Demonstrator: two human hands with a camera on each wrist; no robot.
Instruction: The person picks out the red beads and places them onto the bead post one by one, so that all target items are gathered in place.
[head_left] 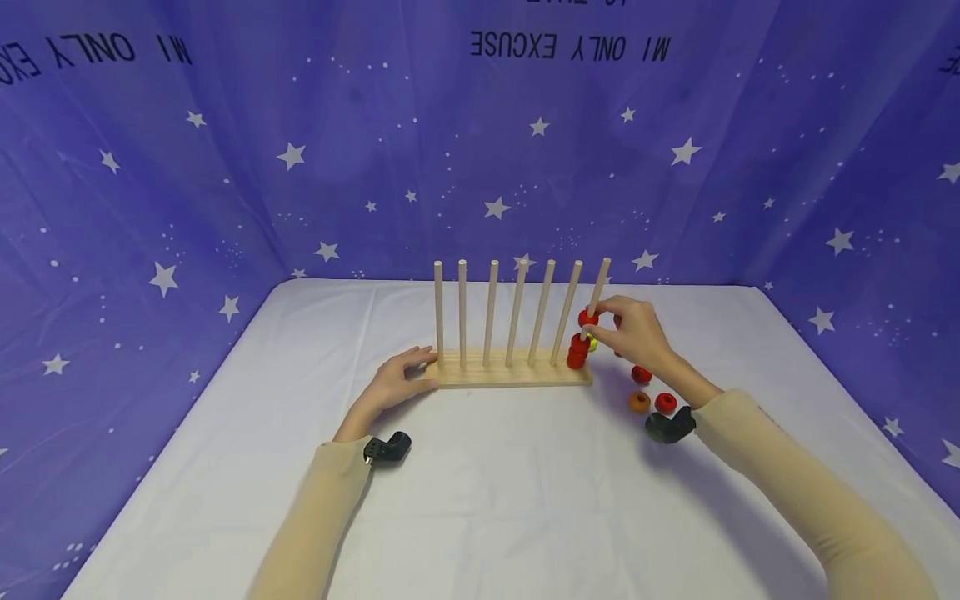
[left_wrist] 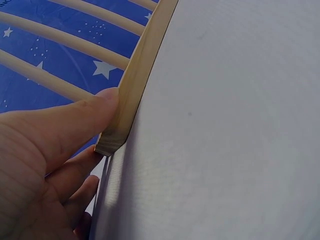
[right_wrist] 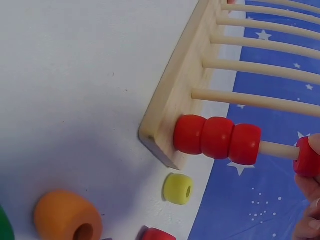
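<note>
Red bead (head_left: 583, 318) pinched on the end peg (head_left: 600, 285)

The right hand (head_left: 637, 335) has its grip closed on the red bead, thumb and fingers pinching it from either side. That bead is threaded on the peg, with bare wood showing above the grip and a short gap below it. Under the gap, three red beads (right_wrist: 216, 138) sit stacked and touching, the lowest against the wooden base (head_left: 510, 380).

Six bare pegs (head_left: 491, 312) stand in a row to the left of this grip. At the far end of the row, the left hand (head_left: 393, 382) grips the base, its thumb on the near edge and fingers round the end.

Below the right grip, a yellow bead (right_wrist: 178, 189) lies on the white surface (head_left: 480, 483), near the base's end. Nearer the person than that grip, around the wrist, lie an orange bead (head_left: 639, 402) and loose red beads (head_left: 666, 403). A green bead (right_wrist: 5, 227) shows only its edge in the right wrist view. Beyond both grips hangs a blue-purple cloth (head_left: 420, 167) with white stars.
</note>
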